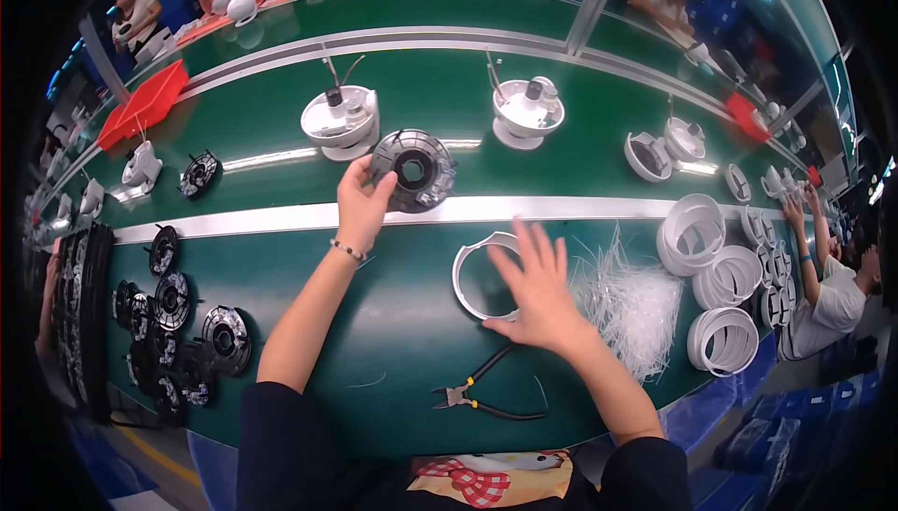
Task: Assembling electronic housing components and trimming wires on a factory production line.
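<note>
My left hand (pixel 361 204) grips the edge of a round black plastic part (pixel 432 158) with a hexagonal hole in its middle, held up over the far green surface. My right hand (pixel 545 303), fingers spread, hovers over or touches a white plastic ring (pixel 458 279) on the near table; the hand hides the ring's right side, so contact is unclear. Nearer to me lies a pair of cutting pliers (pixel 456 396) with black handles and yellow bands, jaws pointing left. Just right of my right hand sits a heap of thin translucent strips (pixel 638 310), seemingly cable ties.
Stacked white rings (pixel 725 343) stand at the right. Several black round parts (pixel 171 301) are piled at the left. Beyond a pale rail (pixel 224 224), white housings with wires (pixel 341 128) stand on the green surface. A red bin (pixel 145 104) is far left. A co-worker's arms (pixel 809 249) reach in at right.
</note>
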Demonstrator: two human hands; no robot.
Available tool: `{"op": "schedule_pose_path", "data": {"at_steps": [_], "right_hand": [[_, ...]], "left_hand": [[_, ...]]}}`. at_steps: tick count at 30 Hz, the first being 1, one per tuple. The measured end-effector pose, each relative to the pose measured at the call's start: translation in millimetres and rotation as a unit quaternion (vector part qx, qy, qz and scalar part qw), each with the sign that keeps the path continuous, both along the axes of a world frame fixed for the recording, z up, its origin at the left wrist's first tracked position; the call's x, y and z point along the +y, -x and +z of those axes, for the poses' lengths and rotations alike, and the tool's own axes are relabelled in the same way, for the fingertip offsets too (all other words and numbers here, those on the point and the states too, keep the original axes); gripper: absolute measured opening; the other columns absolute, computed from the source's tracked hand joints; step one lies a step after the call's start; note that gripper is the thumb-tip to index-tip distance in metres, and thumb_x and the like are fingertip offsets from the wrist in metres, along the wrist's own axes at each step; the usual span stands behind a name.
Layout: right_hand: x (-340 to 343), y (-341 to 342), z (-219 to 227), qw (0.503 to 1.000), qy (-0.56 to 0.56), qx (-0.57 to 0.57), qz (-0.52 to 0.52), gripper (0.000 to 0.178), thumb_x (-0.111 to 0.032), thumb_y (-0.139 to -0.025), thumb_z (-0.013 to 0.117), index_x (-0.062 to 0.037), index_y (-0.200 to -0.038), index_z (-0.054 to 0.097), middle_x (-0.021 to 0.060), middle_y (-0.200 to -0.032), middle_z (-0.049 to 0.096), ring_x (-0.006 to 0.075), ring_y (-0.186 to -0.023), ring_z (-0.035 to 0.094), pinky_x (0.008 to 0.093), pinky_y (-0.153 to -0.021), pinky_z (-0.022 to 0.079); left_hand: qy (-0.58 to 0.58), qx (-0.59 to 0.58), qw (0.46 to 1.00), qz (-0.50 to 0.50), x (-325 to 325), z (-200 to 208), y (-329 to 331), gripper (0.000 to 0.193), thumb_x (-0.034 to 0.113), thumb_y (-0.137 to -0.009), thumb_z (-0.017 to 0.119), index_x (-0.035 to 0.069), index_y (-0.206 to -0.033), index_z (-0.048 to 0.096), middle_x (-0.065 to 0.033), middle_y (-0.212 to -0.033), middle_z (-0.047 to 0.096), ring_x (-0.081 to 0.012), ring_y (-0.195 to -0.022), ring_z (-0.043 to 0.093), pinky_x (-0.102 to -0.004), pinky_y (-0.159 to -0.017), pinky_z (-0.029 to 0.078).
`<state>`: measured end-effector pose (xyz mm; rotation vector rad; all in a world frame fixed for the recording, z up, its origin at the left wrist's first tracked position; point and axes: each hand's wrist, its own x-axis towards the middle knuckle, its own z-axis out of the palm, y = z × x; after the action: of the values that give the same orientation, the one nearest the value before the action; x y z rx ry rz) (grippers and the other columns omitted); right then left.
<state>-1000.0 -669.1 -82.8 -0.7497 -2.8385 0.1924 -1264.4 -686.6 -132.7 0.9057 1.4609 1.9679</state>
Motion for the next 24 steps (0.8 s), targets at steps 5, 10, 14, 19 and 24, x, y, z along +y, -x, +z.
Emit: {"op": "schedule_pose_path", "data": {"at_steps": [5, 10, 14, 19, 24], "right_hand": [[4, 13, -7, 0.995, 0.055, -0.069, -0.046, 0.117, -0.043, -0.045, 0.079, -0.0014, -0.133, 0.016, 0.0276, -0.131, 0.020, 0.0423, -0.118, 0.025, 0.0554, -0.095, 0.022], [2, 27, -9, 0.969, 0.164, 0.147, -0.114, 0.121, -0.043, -0.044, 0.079, 0.0030, -0.133, 0.010, 0.0250, -0.124, 0.028, 0.0386, -0.114, 0.029, 0.0449, -0.097, 0.025], [-1, 57, 0, 0.825, 0.377, 0.408, -0.105, 0.118, -0.032, -0.047, 0.084, 0.0054, -0.132, 0.011, 0.0218, -0.127, 0.027, 0.0287, -0.116, 0.035, 0.0357, -0.096, 0.031], [-19, 97, -3, 0.885, 0.271, 0.372, -0.073, 0.118, -0.038, -0.048, 0.082, 0.0074, -0.130, 0.011, 0.0246, -0.126, 0.025, 0.0352, -0.119, 0.028, 0.0403, -0.099, 0.025], [-31, 113, 12, 0.911, 0.209, 0.349, -0.062, 0.117, -0.032, -0.046, 0.083, 0.0049, -0.132, 0.013, 0.0226, -0.129, 0.028, 0.0305, -0.120, 0.032, 0.0374, -0.099, 0.027]], "left_hand": [[-0.037, 0.046, 0.998, -0.014, -22, 11, -10, 0.032, 0.000, -0.079, 0.056, -0.004, -0.108, 0.043, -0.0107, -0.100, 0.053, -0.0148, -0.087, 0.057, -0.0241, -0.074, 0.048], [-0.068, 0.001, 0.997, -0.044, -39, 7, -15, 0.032, 0.000, -0.080, 0.055, -0.002, -0.108, 0.039, -0.0100, -0.103, 0.049, -0.0140, -0.093, 0.052, -0.0250, -0.079, 0.045], [-0.061, -0.030, 0.995, -0.071, -53, 4, -29, 0.035, -0.001, -0.081, 0.052, -0.002, -0.111, 0.033, -0.0094, -0.105, 0.046, -0.0133, -0.093, 0.050, -0.0252, -0.082, 0.042], [-0.021, 0.026, 0.982, -0.184, -72, 4, -28, 0.050, -0.003, -0.076, 0.050, -0.001, -0.120, 0.027, -0.0105, -0.112, 0.045, -0.0162, -0.105, 0.044, -0.0280, -0.090, 0.035], [-0.094, -0.370, 0.803, -0.457, -81, 24, 3, 0.064, 0.042, -0.079, 0.039, 0.002, -0.127, 0.033, -0.0166, -0.129, 0.037, -0.0321, -0.119, 0.036, -0.0475, -0.100, 0.025]]}}
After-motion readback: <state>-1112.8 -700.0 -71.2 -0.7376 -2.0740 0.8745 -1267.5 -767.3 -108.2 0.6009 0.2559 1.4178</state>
